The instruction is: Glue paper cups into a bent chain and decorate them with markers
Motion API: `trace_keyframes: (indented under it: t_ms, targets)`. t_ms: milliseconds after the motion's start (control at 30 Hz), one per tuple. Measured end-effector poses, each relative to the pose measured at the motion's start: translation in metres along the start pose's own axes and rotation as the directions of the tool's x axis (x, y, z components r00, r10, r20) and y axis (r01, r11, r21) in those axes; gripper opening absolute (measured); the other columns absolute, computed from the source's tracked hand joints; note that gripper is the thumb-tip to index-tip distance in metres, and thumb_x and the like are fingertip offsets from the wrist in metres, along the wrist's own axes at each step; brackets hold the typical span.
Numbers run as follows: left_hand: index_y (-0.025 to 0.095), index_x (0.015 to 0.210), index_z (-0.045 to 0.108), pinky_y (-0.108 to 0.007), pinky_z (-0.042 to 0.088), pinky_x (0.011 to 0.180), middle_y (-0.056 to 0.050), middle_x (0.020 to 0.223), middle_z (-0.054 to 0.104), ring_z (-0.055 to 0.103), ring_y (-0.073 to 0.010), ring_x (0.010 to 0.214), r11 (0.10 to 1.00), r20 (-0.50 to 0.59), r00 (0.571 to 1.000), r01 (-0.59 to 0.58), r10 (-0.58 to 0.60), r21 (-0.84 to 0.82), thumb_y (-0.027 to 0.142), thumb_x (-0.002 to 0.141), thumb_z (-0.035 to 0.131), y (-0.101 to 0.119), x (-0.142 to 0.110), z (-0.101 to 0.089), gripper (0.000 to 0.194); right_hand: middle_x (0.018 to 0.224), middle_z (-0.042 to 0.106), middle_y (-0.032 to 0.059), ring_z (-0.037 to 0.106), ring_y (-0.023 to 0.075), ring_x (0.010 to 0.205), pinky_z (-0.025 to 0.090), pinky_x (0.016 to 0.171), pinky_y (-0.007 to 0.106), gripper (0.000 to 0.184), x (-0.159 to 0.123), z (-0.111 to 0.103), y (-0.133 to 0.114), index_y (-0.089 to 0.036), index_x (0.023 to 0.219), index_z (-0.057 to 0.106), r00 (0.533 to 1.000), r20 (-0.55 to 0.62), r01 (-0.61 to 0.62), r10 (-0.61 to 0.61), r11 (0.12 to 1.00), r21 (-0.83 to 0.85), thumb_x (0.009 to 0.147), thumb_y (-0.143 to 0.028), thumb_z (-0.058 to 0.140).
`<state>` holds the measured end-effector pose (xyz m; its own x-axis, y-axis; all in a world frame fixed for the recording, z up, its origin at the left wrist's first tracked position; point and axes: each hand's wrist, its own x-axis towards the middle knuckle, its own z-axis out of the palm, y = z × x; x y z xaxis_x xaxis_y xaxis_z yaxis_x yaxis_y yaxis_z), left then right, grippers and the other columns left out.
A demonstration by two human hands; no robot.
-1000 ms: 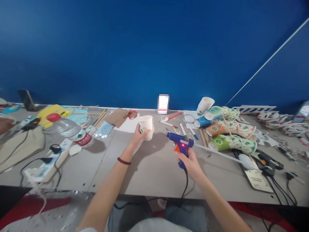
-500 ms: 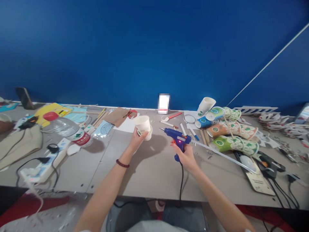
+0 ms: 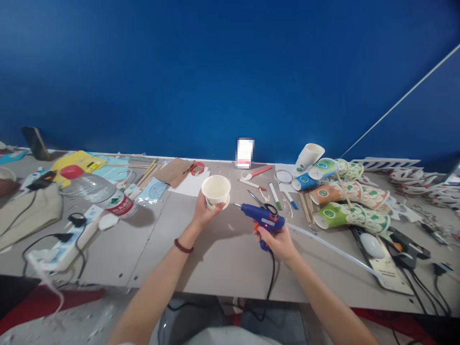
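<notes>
My left hand (image 3: 204, 213) is closed round a white paper cup (image 3: 215, 188), held above the table with its mouth tilted toward me. Below the cup shows a pale rim, perhaps of a second cup; my fingers partly cover it. In my right hand (image 3: 278, 239) is a blue hot glue gun (image 3: 261, 215), its red light lit and its metal nozzle pointing left at the cup's lower side, a small gap away. A long clear glue stick (image 3: 327, 244) sticks out of the gun's back. Scissors (image 3: 259, 199) lie behind the gun.
Paper-cup rolls in blue, orange and green (image 3: 332, 215) lie at right beside a white cup stack (image 3: 311, 157). A black glue gun (image 3: 406, 249) is further right. A water bottle (image 3: 97, 189) and power strip (image 3: 77, 244) stand left. The gun's cord (image 3: 272, 278) hangs over the front edge.
The cup has tipped so its inside faces me more. The glue gun has lowered and its nozzle has come closer to the cup; the scissors behind it now show.
</notes>
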<state>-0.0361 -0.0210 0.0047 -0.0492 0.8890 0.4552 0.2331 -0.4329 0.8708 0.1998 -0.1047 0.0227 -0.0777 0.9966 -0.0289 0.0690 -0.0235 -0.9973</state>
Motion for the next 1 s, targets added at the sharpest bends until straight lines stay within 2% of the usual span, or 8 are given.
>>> trace_keyframes:
  t_ms: [133,433,567,767,1000]
  targets:
    - [0.019,0.113,0.053,-0.049,0.042,0.098,-0.015,0.118,0.06,0.057,-0.0309,0.112,1.0,-0.001,1.0,0.013,-0.013,-0.002,0.051,0.066,0.072,0.001,0.0,-0.001,0.06,0.056,0.058,0.0018,0.051,0.0119,0.048,0.045,0.047,0.026,0.029,-0.002,0.001,-0.002,-0.014,0.076,0.068,0.999,-0.005,-0.039,0.038,0.998,-0.056,0.071,-0.042,0.067]
    - [0.018,0.115,0.053,-0.048,0.044,0.097,-0.015,0.119,0.061,0.057,-0.0312,0.112,0.999,0.063,0.998,0.027,-0.025,-0.023,0.05,0.067,0.071,0.003,-0.002,0.002,0.06,0.054,0.055,-0.0004,0.051,0.0118,0.049,0.044,0.047,0.024,0.03,-0.002,0.001,0.0,-0.015,0.078,0.065,0.997,0.062,-0.036,0.041,0.996,-0.08,0.072,-0.044,0.064]
    - [0.016,0.117,0.054,-0.048,0.044,0.097,-0.016,0.118,0.061,0.058,-0.0309,0.111,1.0,0.122,0.992,-0.012,0.014,-0.016,0.048,0.068,0.07,0.003,-0.003,0.002,0.06,0.055,0.053,-0.001,0.048,0.0104,0.047,0.042,0.045,0.023,0.029,-0.001,0.002,0.002,-0.015,0.077,0.062,0.997,0.064,-0.024,0.032,0.991,-0.13,0.071,-0.044,0.064]
    - [0.015,0.123,0.051,-0.048,0.045,0.096,-0.017,0.119,0.062,0.058,-0.0306,0.111,0.999,0.155,0.987,-0.044,0.045,-0.007,0.049,0.07,0.068,0.004,-0.002,0.002,0.066,0.051,0.047,-0.0034,0.043,0.0089,0.043,0.039,0.04,0.021,0.028,0.0,0.001,0.004,-0.016,0.076,0.059,0.997,0.083,0.013,0.002,0.984,-0.18,0.074,-0.043,0.062]
    - [0.014,0.128,0.048,-0.045,0.046,0.095,-0.017,0.121,0.06,0.058,-0.0299,0.111,0.998,0.228,0.972,-0.059,0.061,-0.016,0.051,0.072,0.068,0.007,-0.001,0.0,0.07,0.053,0.048,-0.003,0.045,0.0091,0.045,0.04,0.042,0.021,0.028,0.002,-0.002,0.007,-0.015,0.078,0.058,0.995,0.1,0.011,0.011,0.977,-0.215,0.077,-0.043,0.059]
